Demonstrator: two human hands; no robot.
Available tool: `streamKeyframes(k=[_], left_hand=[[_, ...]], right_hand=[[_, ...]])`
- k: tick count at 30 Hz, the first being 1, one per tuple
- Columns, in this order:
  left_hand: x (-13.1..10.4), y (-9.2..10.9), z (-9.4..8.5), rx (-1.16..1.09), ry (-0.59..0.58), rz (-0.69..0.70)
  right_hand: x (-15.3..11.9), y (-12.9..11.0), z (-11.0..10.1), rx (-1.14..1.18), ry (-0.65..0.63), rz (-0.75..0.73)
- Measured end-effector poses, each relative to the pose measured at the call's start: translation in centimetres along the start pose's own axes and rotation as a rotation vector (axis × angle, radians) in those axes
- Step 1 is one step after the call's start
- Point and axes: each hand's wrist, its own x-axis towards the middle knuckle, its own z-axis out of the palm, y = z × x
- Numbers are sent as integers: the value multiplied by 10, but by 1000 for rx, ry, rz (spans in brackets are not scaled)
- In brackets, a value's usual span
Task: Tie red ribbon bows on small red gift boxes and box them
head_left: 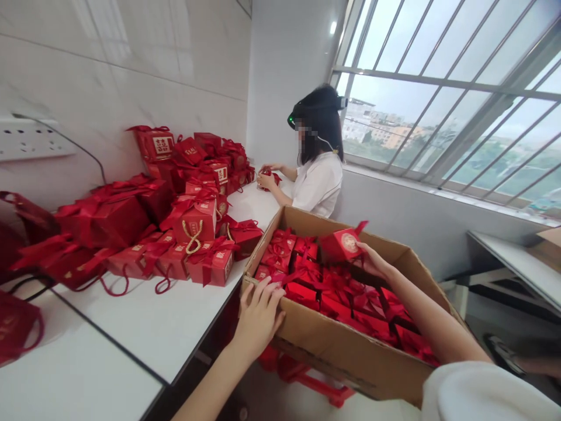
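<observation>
Head view: I judge gift box [336,246] handling; steadiness next.
Over the carton [355,349], right hand [373,261] grasps it; left hand [259,316] touches carton, grip unclear.

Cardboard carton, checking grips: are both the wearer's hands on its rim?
No, the left hand is; the right hand holds a red gift box.

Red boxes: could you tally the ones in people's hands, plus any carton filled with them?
Box in the wearer's right hand: 1
Second box in the co-worker's hands: 1
Carton of red boxes: 1
Total: 3
</observation>
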Motion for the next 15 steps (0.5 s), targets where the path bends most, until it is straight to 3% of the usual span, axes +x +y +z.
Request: streamKeyframes(k=[7,15], left_hand=[[1,1,0,6,35,-4],[2,0,1,25,43,19]], right_hand=[[-24,-17,13,258,-126,-25],[-44,-15,41,296,-179,-16]])
